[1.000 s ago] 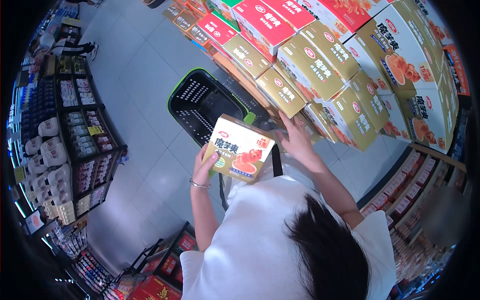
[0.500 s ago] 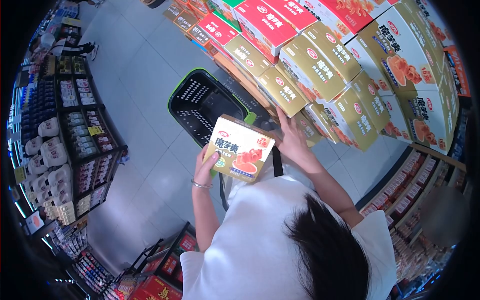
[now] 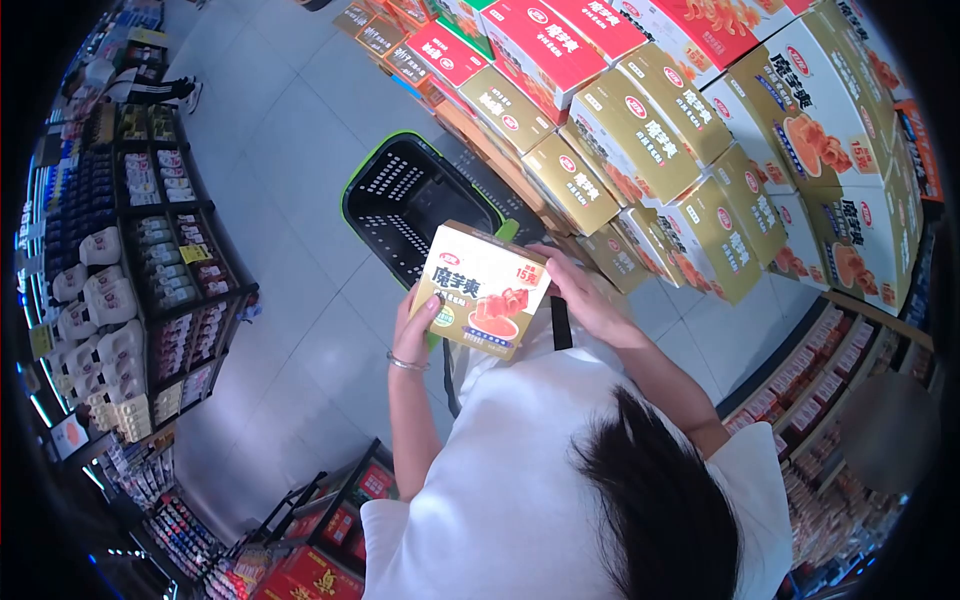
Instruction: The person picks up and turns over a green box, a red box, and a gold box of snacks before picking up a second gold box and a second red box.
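A white and gold box (image 3: 485, 292) with red food pictured on it is held in front of my body, its printed face up. My left hand (image 3: 413, 328) grips its left edge, thumb on the face and the other fingers hidden beneath. At the box's upper right corner is my right hand (image 3: 577, 292), its fingers closed on the edge and partly out of sight behind it. Just beyond the box stands a black shopping basket (image 3: 400, 205) with a green rim.
Stacked gold boxes (image 3: 640, 130) and red boxes (image 3: 540, 45) rise at the upper right. Shelves of packaged goods (image 3: 165, 260) line the left. More shelves (image 3: 820, 370) stand at the lower right, and red boxes (image 3: 310, 575) at the bottom. A person's legs (image 3: 160, 90) show at the upper left.
My right hand has come down and left from beside the stacked gold boxes to the upper right edge of the held box. The held box has turned slightly clockwise.
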Motion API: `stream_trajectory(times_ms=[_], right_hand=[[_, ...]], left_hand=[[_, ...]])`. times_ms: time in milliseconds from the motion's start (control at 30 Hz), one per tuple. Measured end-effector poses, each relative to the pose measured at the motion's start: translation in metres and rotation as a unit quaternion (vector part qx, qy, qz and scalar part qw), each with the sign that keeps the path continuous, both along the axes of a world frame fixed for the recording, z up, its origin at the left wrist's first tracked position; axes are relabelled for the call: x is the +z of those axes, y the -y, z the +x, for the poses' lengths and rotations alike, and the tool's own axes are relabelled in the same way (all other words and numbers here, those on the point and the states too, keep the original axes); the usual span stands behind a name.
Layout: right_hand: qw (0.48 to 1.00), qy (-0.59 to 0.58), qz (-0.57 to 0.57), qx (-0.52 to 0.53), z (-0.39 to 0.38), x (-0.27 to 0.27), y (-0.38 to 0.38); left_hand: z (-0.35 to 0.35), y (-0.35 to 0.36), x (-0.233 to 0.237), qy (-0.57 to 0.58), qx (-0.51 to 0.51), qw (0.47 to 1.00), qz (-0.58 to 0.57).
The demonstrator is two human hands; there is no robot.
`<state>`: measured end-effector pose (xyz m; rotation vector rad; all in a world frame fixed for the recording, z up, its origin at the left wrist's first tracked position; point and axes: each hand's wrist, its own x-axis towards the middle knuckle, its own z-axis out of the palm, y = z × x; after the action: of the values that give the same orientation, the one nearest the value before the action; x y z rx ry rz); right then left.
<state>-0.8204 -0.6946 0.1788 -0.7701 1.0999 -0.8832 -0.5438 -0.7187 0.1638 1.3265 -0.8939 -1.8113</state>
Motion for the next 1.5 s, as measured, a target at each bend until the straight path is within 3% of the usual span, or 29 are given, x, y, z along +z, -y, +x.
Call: stream_trajectory(times_ms=[67, 167, 467, 567, 667, 833, 867, 967, 1067, 1200, 1267, 1367, 1433, 1500], right_hand=[[0.996, 0.089, -0.003, -0.026, 0.007, -0.009, -0.002], [0.997, 0.055, -0.050, -0.028, 0.013, -0.021, -0.003], [0.994, 0.056, -0.032, -0.093, 0.000, 0.001, 0.018], [0.991, 0.059, -0.046, -0.108, -0.005, 0.012, 0.017], [0.988, 0.007, -0.097, -0.122, -0.013, 0.031, 0.009], [0.973, -0.068, -0.174, -0.138, -0.034, 0.029, -0.023], [0.963, -0.100, -0.195, -0.156, -0.036, 0.030, -0.031], [0.930, -0.187, -0.249, -0.197, -0.046, 0.030, -0.063], [0.828, -0.388, -0.362, -0.179, -0.059, 0.046, -0.089], [0.824, -0.398, -0.337, -0.220, -0.074, 0.046, -0.125], [0.808, -0.475, -0.262, -0.229, -0.075, 0.046, -0.138], [0.791, -0.522, -0.214, -0.236, -0.076, 0.029, -0.144], [0.777, -0.540, -0.214, -0.242, -0.074, 0.014, -0.142], [0.766, -0.555, -0.213, -0.246, -0.071, -0.001, -0.138]], left_hand=[[0.001, -0.001, -0.002, -0.001, 0.002, 1.000, -0.003], [0.005, -0.005, -0.008, 0.006, -0.001, 1.000, -0.012], [-0.005, -0.020, -0.003, 0.016, -0.061, 0.998, -0.013], [-0.006, -0.019, 0.001, -0.045, -0.063, 0.997, 0.007], [-0.007, -0.014, 0.000, -0.037, -0.073, 0.997, 0.018], [-0.014, -0.011, -0.001, 0.116, -0.139, 0.983, -0.020], [-0.017, -0.011, -0.004, 0.087, -0.115, 0.990, -0.001], [-0.024, -0.012, -0.013, 0.120, -0.213, 0.967, -0.077], [-0.035, -0.004, -0.010, 0.140, -0.282, 0.947, -0.066], [-0.057, 0.014, -0.003, 0.134, -0.374, 0.917, 0.030], [-0.066, 0.025, -0.007, 0.127, -0.419, 0.897, 0.059], [-0.077, 0.039, -0.034, 0.140, -0.449, 0.883, -0.001], [-0.086, 0.046, -0.053, 0.238, -0.474, 0.836, -0.142], [-0.098, 0.047, -0.061, 0.240, -0.450, 0.846, -0.153]])
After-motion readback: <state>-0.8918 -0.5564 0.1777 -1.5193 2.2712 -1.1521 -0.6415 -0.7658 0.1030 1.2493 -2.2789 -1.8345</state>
